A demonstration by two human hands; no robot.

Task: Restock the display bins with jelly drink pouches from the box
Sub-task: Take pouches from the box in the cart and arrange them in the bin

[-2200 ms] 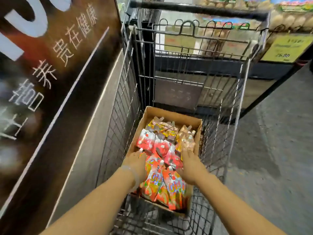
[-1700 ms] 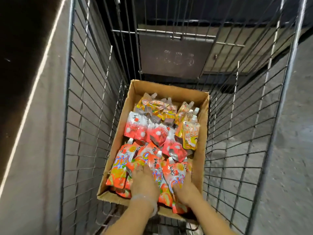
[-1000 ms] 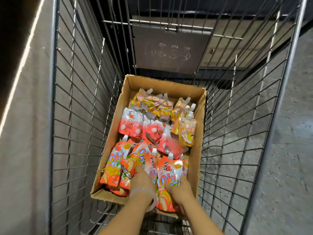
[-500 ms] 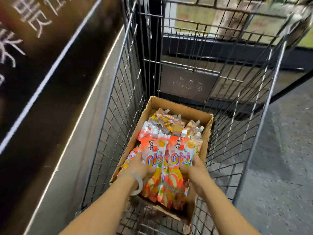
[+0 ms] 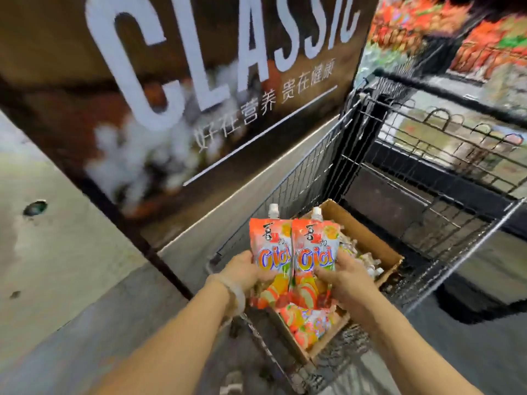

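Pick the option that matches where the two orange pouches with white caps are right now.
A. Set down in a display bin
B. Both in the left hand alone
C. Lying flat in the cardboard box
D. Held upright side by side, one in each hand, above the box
D: the left hand holds one pouch and the right hand the other pouch, caps up, raised over the cardboard box in the cart.

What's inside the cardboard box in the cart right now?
More jelly pouches lie in the cardboard box; white caps show behind. The lifted pouches hide the middle.
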